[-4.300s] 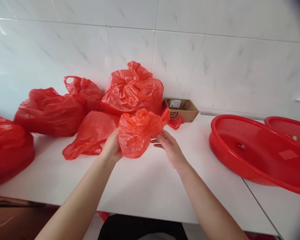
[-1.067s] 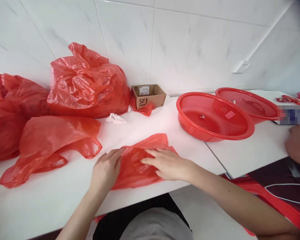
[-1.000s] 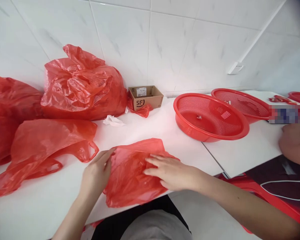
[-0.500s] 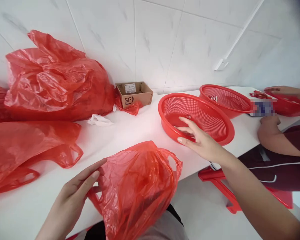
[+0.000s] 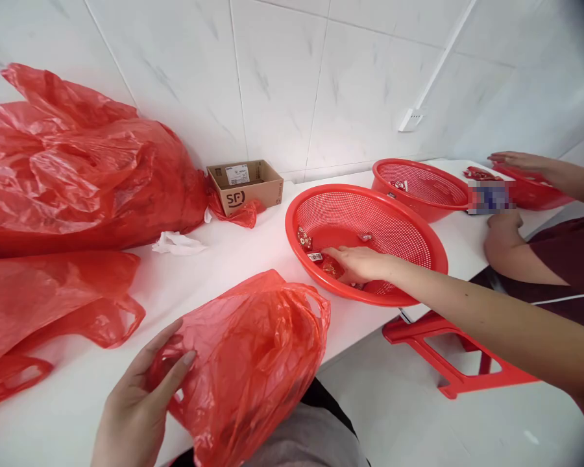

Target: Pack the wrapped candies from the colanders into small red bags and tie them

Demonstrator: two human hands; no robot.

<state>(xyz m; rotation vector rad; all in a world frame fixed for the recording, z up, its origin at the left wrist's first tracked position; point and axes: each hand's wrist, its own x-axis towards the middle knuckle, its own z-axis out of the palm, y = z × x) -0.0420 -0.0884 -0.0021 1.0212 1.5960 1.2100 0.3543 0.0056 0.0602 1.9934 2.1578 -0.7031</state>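
A thin red plastic bag [image 5: 253,350] with loop handles hangs over the front edge of the table, its mouth spread a little. My left hand [image 5: 136,395] grips its left side between thumb and fingers. My right hand [image 5: 365,263] reaches over the near rim of a red strainer basket [image 5: 431,243], its fingers curled on a small red patterned packet [image 5: 331,266] at the bottom. Another printed packet [image 5: 304,239] lies by the basket's left wall, and a smaller one [image 5: 365,237] rests beyond my fingers. My fingertips are partly hidden among the packets.
Filled red bags [image 5: 92,175] and a flat red bag [image 5: 53,305] lie left. A cardboard box [image 5: 253,191] and white tissue [image 5: 178,244] sit behind. Right are a second basket [image 5: 421,185], a co-worker's arm [image 5: 569,178] and a red stool [image 5: 448,363].
The bag, earlier crumpled and then flat on the table, has been spread and pulled to the front edge. My right hand has left it and moved right, down into the basket, where packets now show.
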